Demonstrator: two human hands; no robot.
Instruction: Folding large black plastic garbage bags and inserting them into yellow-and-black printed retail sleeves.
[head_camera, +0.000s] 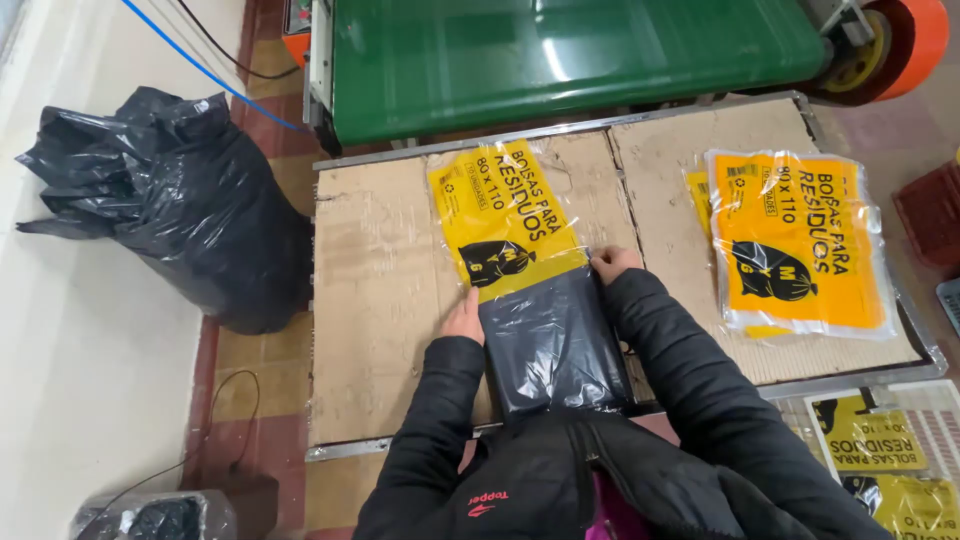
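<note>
**Both hands at a clear pack of folded black bags on the cardboard worktop**

Head view. Both arms, in black sleeves, reach forward from the lower centre of the frame. The left hand (465, 318) lies flat, fingers together and pointing away from the person, pressed against the left edge of the clear pack (530, 290); its grip is open, closed on nothing. The right hand (612, 263) sits at the pack's right edge, where the yellow label meets the black contents, fingers curled down onto the film; whether they pinch the film cannot be told.

The clear pack lies at the middle of the worktop (380, 300), which is lined with brown cardboard and framed by a metal rim. The pack's far half shows a yellow label (500, 215) with black print and a black bag symbol; its near half holds a folded black bundle (550, 345) that reaches the near edge of the worktop.

To the right, well apart from the hands, a stack of finished packs (800, 245) with the same yellow labels lies on the cardboard. More yellow labels (885, 460) lie in a tray below the near right corner. A green conveyor belt (570, 50) runs along the far edge, with an orange roll (905, 40) at its right end.

The cardboard left of the pack is bare. On the floor to the left stands a full black refuse sack (170, 200).
</note>
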